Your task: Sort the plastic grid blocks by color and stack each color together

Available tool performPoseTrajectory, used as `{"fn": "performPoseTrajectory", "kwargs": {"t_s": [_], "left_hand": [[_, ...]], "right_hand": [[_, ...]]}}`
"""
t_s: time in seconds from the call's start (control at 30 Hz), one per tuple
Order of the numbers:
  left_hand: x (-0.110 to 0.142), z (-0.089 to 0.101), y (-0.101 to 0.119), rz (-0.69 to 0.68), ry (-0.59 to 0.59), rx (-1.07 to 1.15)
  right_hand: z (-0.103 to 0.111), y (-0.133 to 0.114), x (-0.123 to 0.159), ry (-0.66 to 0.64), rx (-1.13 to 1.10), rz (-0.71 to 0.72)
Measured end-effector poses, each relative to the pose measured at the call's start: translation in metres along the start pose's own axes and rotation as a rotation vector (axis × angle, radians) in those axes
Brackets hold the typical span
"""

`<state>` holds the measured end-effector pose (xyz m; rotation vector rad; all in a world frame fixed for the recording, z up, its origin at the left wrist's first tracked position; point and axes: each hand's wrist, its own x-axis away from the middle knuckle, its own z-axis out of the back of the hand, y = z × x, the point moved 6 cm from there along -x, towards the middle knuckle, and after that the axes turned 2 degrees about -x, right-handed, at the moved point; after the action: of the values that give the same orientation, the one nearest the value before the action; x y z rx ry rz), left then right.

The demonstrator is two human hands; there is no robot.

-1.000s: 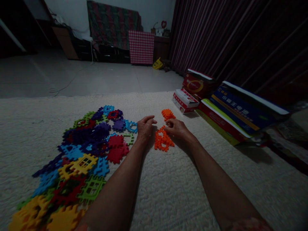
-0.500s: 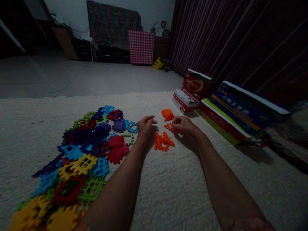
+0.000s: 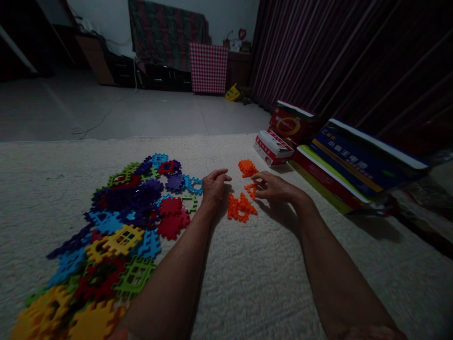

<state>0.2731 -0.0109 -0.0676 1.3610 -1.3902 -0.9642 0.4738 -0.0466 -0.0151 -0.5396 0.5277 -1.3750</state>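
Note:
My left hand (image 3: pixel 214 189) rests on the pale quilted cover with its fingers loosely stretched out and nothing in them. My right hand (image 3: pixel 278 188) is beside a small orange triangular block (image 3: pixel 250 190), thumb and fingers apart. The fingertips are at the block's right edge; whether they touch it I cannot tell. Nearer to me lies a cluster of orange interlocking blocks (image 3: pixel 241 208), some with cut-out openings. Beyond the triangle is a small pile of orange toothed pieces (image 3: pixel 247 167).
Left of my left arm spreads a heap of colourful toothed blocks (image 3: pixel 130 198). At the right stand a white-and-red carton (image 3: pixel 273 148), a dark red box (image 3: pixel 290 123) and a large blue box (image 3: pixel 361 158). Tiled floor (image 3: pixel 170 113) lies past the cover's edge.
My right hand has opened and let go of the orange triangular block, which now lies on the cover. The fingers have spread and drawn slightly back. My left hand stays where it was.

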Motion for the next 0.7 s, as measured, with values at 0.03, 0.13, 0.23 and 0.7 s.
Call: {"fn": "performPoseTrajectory", "kwargs": {"t_s": [0.03,0.13,0.23,0.7], "left_hand": [[0.0,0.0,0.0,-0.001,0.003,-0.003],[0.001,0.0,0.001,0.002,0.002,-0.001],[0.001,-0.001,0.001,0.008,-0.003,0.005],[0.002,0.0,0.003,-0.018,0.01,-0.04]], "right_hand": [[-0.003,0.0,0.0,-0.014,0.034,0.01],[-0.011,-0.001,-0.001,-0.036,0.163,0.025],[-0.016,-0.002,-0.002,-0.021,0.285,0.016],[-0.005,0.01,-0.009,0.597,0.179,0.049]]}}
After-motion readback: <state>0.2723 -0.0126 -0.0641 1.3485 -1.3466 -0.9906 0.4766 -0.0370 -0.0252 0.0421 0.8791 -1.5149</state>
